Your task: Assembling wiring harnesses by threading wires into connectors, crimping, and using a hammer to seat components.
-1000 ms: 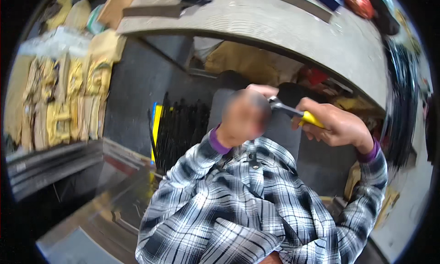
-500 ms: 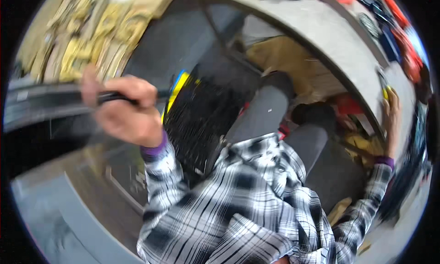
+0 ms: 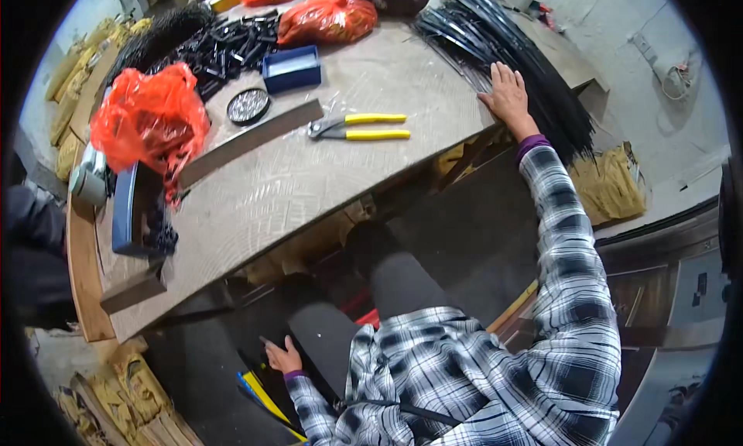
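Observation:
My right hand [image 3: 511, 97] lies at the table's right edge with its fingers stretched out, beside a large bundle of long thin black strips [image 3: 507, 55]. Low beside my left thigh, my left hand [image 3: 283, 356] has its thumb and forefinger apart, and I see nothing held in it. Just below that hand is a black item with a yellow and blue edge [image 3: 263, 396], partly cut off by the view's rim. A pair of end-cutting pliers with yellow handles [image 3: 375, 135] rests on the table [image 3: 255, 229], untouched.
Across the table stand a round dish of small metal pieces [image 3: 248, 106], a blue box [image 3: 292, 69], red plastic bags [image 3: 151, 117], a pile of black parts [image 3: 240, 43] and a tilted blue box [image 3: 138, 210]. A raised strip [image 3: 248, 140] crosses the tabletop. Wrapped yellow bundles [image 3: 128, 399] sit lower left.
My left hand has let go of a dark, slender item and dropped down beside my leg. The view has swung round to take in the tabletop. My right hand stays at the table, away from the pliers.

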Motion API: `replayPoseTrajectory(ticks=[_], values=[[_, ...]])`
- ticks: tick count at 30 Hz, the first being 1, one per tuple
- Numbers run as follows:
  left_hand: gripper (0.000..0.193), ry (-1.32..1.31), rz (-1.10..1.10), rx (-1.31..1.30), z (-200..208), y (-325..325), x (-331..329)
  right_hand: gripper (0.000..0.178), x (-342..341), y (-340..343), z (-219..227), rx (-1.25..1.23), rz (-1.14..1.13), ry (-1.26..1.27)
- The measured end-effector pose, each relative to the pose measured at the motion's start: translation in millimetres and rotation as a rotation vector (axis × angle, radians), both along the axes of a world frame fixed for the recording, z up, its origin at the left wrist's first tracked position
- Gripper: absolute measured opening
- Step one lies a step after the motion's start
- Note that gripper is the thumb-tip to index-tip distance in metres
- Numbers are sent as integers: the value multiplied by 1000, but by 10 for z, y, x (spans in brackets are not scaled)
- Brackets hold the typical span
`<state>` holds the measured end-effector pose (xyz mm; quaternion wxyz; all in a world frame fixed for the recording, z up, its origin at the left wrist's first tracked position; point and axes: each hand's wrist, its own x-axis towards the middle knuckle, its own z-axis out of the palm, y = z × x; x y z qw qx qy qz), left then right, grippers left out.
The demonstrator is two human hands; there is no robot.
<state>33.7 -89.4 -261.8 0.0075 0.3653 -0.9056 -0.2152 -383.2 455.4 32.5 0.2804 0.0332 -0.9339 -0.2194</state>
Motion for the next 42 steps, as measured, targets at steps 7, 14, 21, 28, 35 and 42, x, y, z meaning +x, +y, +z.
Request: replayPoseTrajectory(ticks=[7, 14, 21, 28, 35, 42], values=[[58, 40, -39, 17, 527, 1, -62, 50, -432, 272, -76, -268, -202, 97], [34, 132, -163, 76, 565, 235, -287, 26, -438, 76, -85, -399, 0, 26], [38, 151, -234, 16, 822, 340, -475, 25, -291, -196, 209, -488, 68, -180], [41, 204, -222, 80, 866, 402, -331, 27, -254, -300, 351, -484, 131, -262], [39, 200, -193, 131, 897, 349, -208, 17, -50, -493, 365, -192, 326, 39], [39, 222, -183, 131, 900, 384, -213, 17, -26, -416, 231, -191, 384, 37]])
